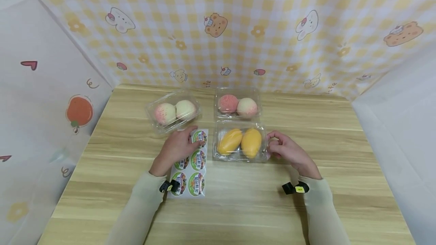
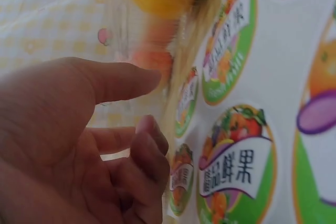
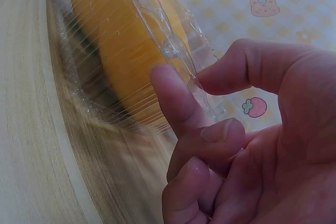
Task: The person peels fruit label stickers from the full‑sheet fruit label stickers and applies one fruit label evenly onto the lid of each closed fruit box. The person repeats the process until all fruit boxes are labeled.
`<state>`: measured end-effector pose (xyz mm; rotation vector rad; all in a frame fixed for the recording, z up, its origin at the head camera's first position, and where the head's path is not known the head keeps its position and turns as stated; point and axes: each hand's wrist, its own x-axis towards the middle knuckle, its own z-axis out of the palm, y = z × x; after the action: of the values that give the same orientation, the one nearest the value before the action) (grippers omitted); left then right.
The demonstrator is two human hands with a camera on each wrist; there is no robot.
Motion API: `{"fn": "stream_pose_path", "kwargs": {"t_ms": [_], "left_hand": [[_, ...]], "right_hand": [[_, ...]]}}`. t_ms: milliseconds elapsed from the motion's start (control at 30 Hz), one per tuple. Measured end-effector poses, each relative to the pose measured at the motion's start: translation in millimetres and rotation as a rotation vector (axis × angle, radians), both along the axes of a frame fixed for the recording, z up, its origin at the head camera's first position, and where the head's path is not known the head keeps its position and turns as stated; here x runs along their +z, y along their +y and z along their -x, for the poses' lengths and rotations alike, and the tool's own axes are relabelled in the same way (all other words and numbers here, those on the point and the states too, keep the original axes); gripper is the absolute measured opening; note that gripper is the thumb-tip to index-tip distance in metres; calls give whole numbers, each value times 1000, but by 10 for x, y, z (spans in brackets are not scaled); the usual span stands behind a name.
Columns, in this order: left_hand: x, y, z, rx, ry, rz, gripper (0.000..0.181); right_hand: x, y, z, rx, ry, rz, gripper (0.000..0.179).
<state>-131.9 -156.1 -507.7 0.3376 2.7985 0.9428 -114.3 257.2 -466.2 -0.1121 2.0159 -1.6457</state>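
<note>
My right hand [image 1: 286,149] is at the right edge of a clear plastic clamshell box [image 3: 170,48] with two yellow mangoes [image 1: 251,143] inside. In the right wrist view its thumb and index finger pinch the rim, while the other fingers curl below. My left hand [image 1: 177,147] lies over the upper left part of a sheet of round fruit stickers [image 1: 188,168], hiding some of them. Seen from the left wrist, its thumb points out, its fingers bend loosely beside the sheet, and nothing is between them. The stickers [image 2: 236,161] are green-rimmed with printed fruit.
Behind the mango box stands another clear box [image 1: 257,94] holding a pink and a pale peach-like fruit. A third clear box [image 1: 156,124], set at an angle, has two pale pink-tinged fruits. A yellow checked cloth [image 1: 238,56] hangs at the back edge of the wooden table [image 1: 245,214].
</note>
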Motion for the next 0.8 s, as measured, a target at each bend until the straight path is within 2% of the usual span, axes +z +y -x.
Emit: {"fn": "stream_pose_path", "kwargs": {"t_ms": [67,167,233,400,533,600,633,733,800], "left_hand": [[-172,-40,57,9,3,22,73],[-253,-59,82,20,-2,48,74],[-251,-57,79,25,-6,55,73],[-132,-24,49,40,-54,44,74],[-57,-7,21,39,-51,40,80],[64,23,-19,34,-51,44,81],[44,24,-19,30,-34,54,81],[233,66,-70,22,-41,74,78],[292,79,-86,15,-40,93,75]], "right_hand": [[-3,1,-3,-1,-2,-4,30],[-3,1,-5,3,-2,-5,29],[-6,5,-4,11,0,-4,28],[-14,16,0,30,11,5,26],[-9,13,-4,31,17,6,24],[-3,11,-5,29,15,4,23],[-1,11,-6,27,13,3,23],[1,12,-7,24,4,5,23],[-3,13,-5,21,-1,6,22]]}}
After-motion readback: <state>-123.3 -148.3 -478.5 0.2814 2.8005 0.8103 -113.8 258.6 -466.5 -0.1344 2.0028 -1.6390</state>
